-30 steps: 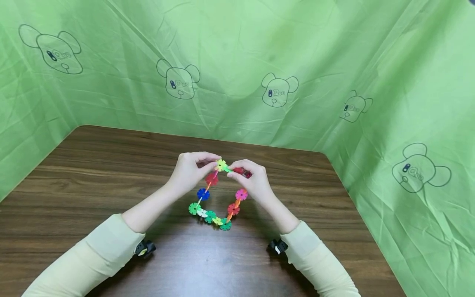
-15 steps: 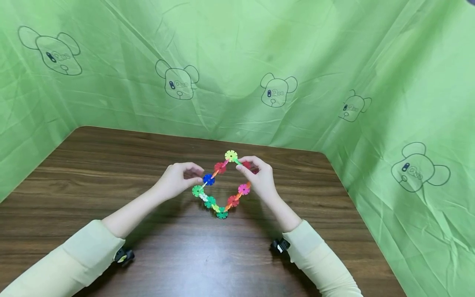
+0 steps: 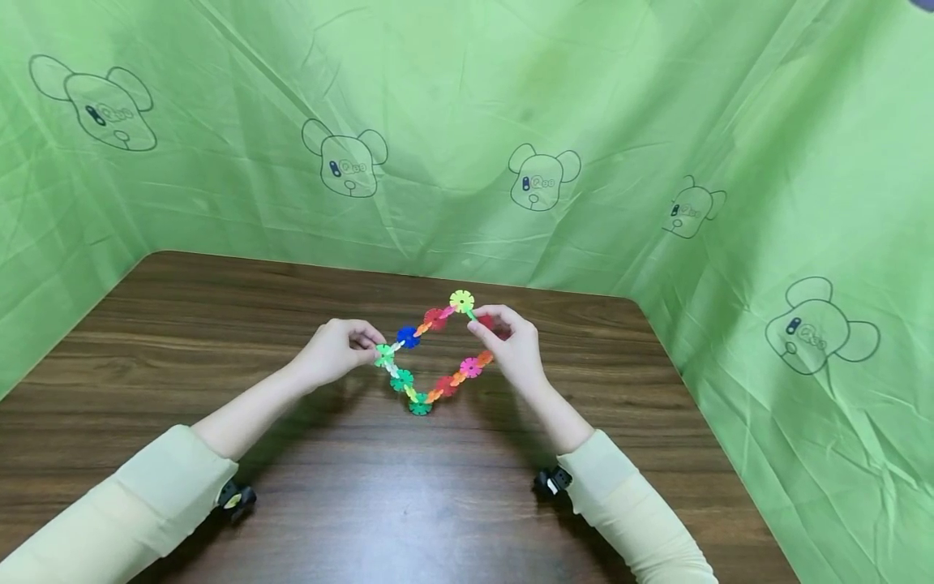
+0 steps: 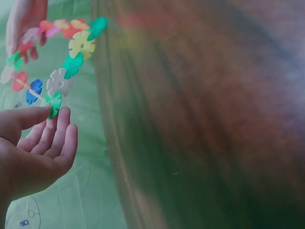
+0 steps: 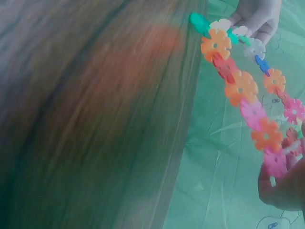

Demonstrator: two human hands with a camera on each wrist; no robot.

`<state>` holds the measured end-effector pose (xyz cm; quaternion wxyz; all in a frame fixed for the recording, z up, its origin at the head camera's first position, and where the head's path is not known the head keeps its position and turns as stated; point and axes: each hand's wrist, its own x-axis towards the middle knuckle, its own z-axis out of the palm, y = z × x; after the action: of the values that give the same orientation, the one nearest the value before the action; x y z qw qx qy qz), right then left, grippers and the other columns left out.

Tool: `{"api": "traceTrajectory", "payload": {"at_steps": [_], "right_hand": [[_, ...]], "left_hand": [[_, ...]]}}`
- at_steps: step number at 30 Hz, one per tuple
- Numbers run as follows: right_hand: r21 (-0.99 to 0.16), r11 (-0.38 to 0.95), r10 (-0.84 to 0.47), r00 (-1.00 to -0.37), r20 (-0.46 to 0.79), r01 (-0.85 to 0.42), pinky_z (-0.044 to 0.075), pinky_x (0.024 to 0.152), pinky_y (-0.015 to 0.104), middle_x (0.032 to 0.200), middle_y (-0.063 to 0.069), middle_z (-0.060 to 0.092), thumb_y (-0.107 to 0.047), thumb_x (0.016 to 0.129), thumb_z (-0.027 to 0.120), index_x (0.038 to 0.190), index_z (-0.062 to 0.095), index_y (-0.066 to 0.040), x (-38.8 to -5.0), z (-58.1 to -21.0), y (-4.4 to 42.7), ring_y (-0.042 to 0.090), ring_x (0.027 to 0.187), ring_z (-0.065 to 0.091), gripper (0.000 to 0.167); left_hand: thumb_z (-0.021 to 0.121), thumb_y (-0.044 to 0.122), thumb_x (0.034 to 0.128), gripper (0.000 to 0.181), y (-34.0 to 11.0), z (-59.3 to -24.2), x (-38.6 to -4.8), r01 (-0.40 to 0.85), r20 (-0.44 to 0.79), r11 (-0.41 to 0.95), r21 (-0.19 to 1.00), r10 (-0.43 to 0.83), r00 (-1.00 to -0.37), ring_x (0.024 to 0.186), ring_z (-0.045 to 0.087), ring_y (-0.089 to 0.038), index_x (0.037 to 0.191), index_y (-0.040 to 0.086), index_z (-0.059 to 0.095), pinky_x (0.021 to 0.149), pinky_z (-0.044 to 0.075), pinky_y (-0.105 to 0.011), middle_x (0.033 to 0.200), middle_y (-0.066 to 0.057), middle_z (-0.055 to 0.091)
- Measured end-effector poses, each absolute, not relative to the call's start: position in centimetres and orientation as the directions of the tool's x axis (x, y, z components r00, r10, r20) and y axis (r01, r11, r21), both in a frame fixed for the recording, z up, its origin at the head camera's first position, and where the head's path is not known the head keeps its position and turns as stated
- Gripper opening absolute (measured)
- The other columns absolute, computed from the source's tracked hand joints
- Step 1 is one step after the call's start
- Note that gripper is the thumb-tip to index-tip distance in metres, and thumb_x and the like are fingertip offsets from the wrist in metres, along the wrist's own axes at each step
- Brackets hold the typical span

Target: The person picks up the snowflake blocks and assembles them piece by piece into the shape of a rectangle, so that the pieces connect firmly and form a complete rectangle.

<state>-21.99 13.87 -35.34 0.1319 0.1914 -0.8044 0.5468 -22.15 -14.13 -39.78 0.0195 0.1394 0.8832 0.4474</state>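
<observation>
A closed loop of flower-shaped plastic discs [image 3: 409, 337], slotted edge to edge in mixed colours, is held above the table between both hands. My left hand [image 3: 336, 353] pinches a green disc [image 4: 55, 104] at the loop's left corner between thumb and fingers. At the right side, my right hand [image 3: 516, 345] grips the loop with thumb and fingers, partly covering a red disc and its neighbours. A yellow disc [image 3: 461, 301] forms the far corner, and a dark green disc [image 3: 419, 404] the near one. In the right wrist view, a pink disc [image 5: 275, 163] lies against the right hand.
The brown wood-grain table [image 3: 409, 519] extends beneath the hands. Green curtains [image 3: 452, 97] with printed bear heads stand behind it and along both sides. A small black device [image 3: 237, 499] sits at the left sleeve, and another black device [image 3: 552, 483] at the right sleeve.
My left hand has let go near the yellow disc, moved left and nearer, and taken the green disc. The loop has spread into a diamond. The right hand keeps its hold, shifting slightly.
</observation>
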Motion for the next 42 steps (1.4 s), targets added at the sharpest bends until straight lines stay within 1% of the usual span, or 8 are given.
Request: {"api": "traceTrajectory", "payload": {"at_steps": [7, 11, 14, 16, 23, 31, 35, 42], "right_hand": [[-0.876, 0.320, -0.266, -0.922, 0.283, -0.361, 0.052, 0.070, 0.021, 0.095, 0.025, 0.068, -0.004, 0.084, 0.070, 0.104, 0.064, 0.007, -23.0, -35.9, 15.1, 0.031, 0.084, 0.067, 0.024], [-0.881, 0.339, -0.371, -0.907, 0.197, -0.330, 0.054, 0.083, 0.035, 0.104, 0.027, 0.066, 0.001, 0.083, 0.069, 0.110, 0.060, 0.010, -23.8, -36.3, 15.8, 0.037, 0.099, 0.064, 0.030], [-0.876, 0.356, -0.441, -0.885, 0.151, -0.327, 0.047, 0.093, 0.048, 0.111, 0.027, 0.064, 0.002, 0.082, 0.069, 0.113, 0.059, 0.011, -24.3, -36.6, 16.2, 0.039, 0.108, 0.059, 0.033], [-0.869, 0.372, -0.478, -0.870, 0.122, -0.326, 0.044, 0.096, 0.051, 0.114, 0.027, 0.062, 0.001, 0.083, 0.068, 0.115, 0.058, 0.010, -24.6, -36.7, 16.4, 0.039, 0.110, 0.058, 0.035], [-0.860, 0.405, -0.597, -0.802, 0.008, -0.311, 0.048, 0.094, 0.041, 0.122, 0.027, 0.058, 0.000, 0.086, 0.065, 0.126, 0.051, 0.010, -25.7, -37.5, 17.0, 0.040, 0.114, 0.056, 0.043], [-0.859, 0.457, -0.633, -0.763, -0.132, -0.231, 0.051, 0.088, 0.034, 0.125, 0.028, 0.056, -0.001, 0.089, 0.060, 0.130, 0.048, 0.009, -27.1, -38.3, 17.0, 0.041, 0.117, 0.054, 0.044], [-0.840, 0.477, -0.638, -0.759, -0.130, -0.257, 0.051, 0.085, 0.030, 0.123, 0.026, 0.058, -0.002, 0.090, 0.060, 0.129, 0.049, 0.008, -27.7, -38.8, 17.1, 0.039, 0.116, 0.055, 0.042], [-0.799, 0.482, -0.661, -0.748, -0.063, -0.359, 0.048, 0.094, 0.039, 0.117, 0.020, 0.064, -0.004, 0.089, 0.063, 0.127, 0.054, 0.004, -29.6, -41.6, 17.4, 0.032, 0.111, 0.060, 0.039]], "left_hand": [[0.070, 0.008, 0.0833, 0.015, -14.8, -38.5, -23.1, 0.140, 0.029, 0.496, 0.857, 0.225, -0.974, 0.076, 0.065, -0.025, 0.098, 0.004, 0.067, 0.069, 0.056, -0.041, 0.084, -0.009, 0.068], [0.070, 0.010, 0.0843, 0.016, -15.2, -38.3, -24.0, 0.116, 0.019, 0.487, 0.865, 0.200, -0.980, 0.075, 0.064, -0.027, 0.099, 0.004, 0.066, 0.067, 0.056, -0.038, 0.085, -0.010, 0.067], [0.069, 0.011, 0.0848, 0.015, -15.5, -38.3, -24.7, 0.109, 0.018, 0.492, 0.864, 0.186, -0.982, 0.076, 0.064, -0.028, 0.098, 0.003, 0.067, 0.066, 0.055, -0.034, 0.085, -0.010, 0.067], [0.069, 0.011, 0.0850, 0.016, -15.6, -38.3, -25.3, 0.088, 0.001, 0.480, 0.873, 0.178, -0.984, 0.078, 0.064, -0.030, 0.098, 0.002, 0.068, 0.068, 0.056, -0.036, 0.084, -0.010, 0.067], [0.068, 0.011, 0.0866, 0.020, -15.8, -39.2, -27.4, 0.003, -0.078, 0.440, 0.898, 0.165, -0.983, 0.084, 0.063, -0.027, 0.103, -0.002, 0.067, 0.079, 0.054, -0.044, 0.084, -0.006, 0.066], [0.067, 0.013, 0.0884, 0.025, -16.3, -41.2, -29.6, -0.030, -0.131, 0.447, 0.894, 0.195, -0.972, 0.081, 0.060, -0.022, 0.108, -0.002, 0.066, 0.070, 0.052, -0.036, 0.085, -0.004, 0.068], [0.067, 0.014, 0.0884, 0.025, -16.7, -42.4, -30.2, -0.003, -0.112, 0.451, 0.892, 0.216, -0.970, 0.075, 0.060, -0.017, 0.109, 0.000, 0.067, 0.064, 0.051, -0.033, 0.085, -0.006, 0.069], [0.066, 0.014, 0.0886, 0.031, -17.5, -43.2, -31.0, 0.065, -0.088, 0.460, 0.885, 0.304, -0.949, 0.085, 0.063, -0.021, 0.117, 0.000, 0.063, 0.063, 0.050, -0.031, 0.105, -0.016, 0.069]]}}
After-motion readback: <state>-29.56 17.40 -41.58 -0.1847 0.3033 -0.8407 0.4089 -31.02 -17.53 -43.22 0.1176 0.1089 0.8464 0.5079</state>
